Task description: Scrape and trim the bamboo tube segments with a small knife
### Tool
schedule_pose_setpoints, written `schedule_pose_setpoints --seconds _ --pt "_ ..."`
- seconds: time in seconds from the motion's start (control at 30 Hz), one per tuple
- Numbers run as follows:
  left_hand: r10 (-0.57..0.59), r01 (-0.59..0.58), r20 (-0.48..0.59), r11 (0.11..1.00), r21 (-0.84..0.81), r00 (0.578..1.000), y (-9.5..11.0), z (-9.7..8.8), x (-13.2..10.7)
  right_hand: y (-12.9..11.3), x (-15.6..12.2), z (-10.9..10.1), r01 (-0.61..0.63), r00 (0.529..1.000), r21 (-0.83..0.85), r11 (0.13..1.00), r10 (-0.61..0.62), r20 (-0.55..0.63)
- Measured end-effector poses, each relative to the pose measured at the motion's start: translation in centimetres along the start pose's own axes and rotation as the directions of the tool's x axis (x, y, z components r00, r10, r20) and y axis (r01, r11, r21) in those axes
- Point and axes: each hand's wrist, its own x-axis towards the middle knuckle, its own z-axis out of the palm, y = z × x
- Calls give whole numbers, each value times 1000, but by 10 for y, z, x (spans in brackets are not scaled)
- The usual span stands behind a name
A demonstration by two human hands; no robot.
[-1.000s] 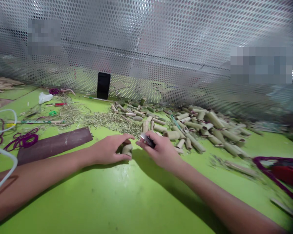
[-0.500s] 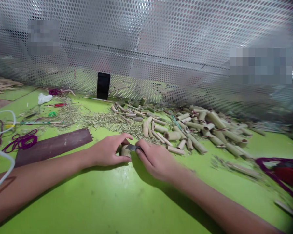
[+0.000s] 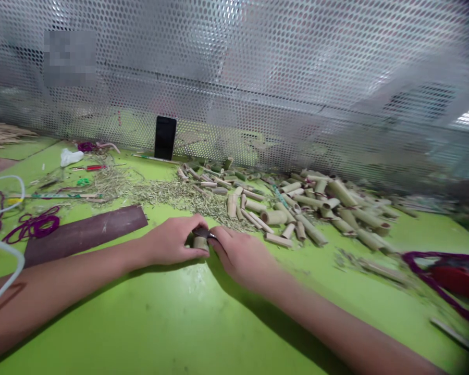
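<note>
My left hand (image 3: 171, 241) grips a short bamboo tube (image 3: 200, 242) upright against the green table. My right hand (image 3: 238, 256) is shut around a small knife, and its dark metal blade (image 3: 203, 234) rests on the top of the tube. Both hands meet at the tube, and my fingers hide most of the knife's handle. Beyond my right hand lies a large heap of cut bamboo tubes (image 3: 297, 213). A band of pale bamboo shavings (image 3: 175, 200) spreads just past my left hand.
A dark brown strip (image 3: 84, 234) lies left of my left forearm. Purple cord (image 3: 39, 225) and white cable (image 3: 0, 195) are at far left. A black phone (image 3: 165, 137) stands against the perforated metal screen (image 3: 234, 78). Purple cord and a red object (image 3: 459, 278) sit at right.
My right hand has moved left and closer to my left hand, bringing the knife blade onto the tube. The tube and my left hand have stayed in nearly the same place.
</note>
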Motion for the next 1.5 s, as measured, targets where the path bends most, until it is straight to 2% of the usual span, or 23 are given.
schedule_pose_setpoints --seconds 0.33,0.53,0.63,0.77,0.87,1.07,1.3,1.5 --pt "117 -115 -26 990 81 993 -5 3 -3 0 2 -9 -6 995 57 998 0 100" --pt "218 -217 -9 973 77 976 -10 5 -2 7 -6 -10 65 992 92 994 -75 102" --pt "188 -189 20 980 57 982 -8 3 -2 10 -10 -8 62 994 160 985 -76 84" --pt "63 -63 33 998 10 997 -2 -1 -2 15 -9 -6 49 999 205 977 -52 9" --pt "16 -15 41 1000 -18 999 1 -2 -1 16 -6 -5 23 998 247 969 -7 -67" --pt "36 -34 38 997 -68 999 0 1 2 10 -9 2 128 986 321 938 -86 -142" --pt "66 -65 30 997 -37 997 1 2 2 2 -5 1 34 993 390 920 15 -121" --pt "77 -76 25 996 -36 997 2 2 2 -1 -1 5 17 997 308 951 8 -82"
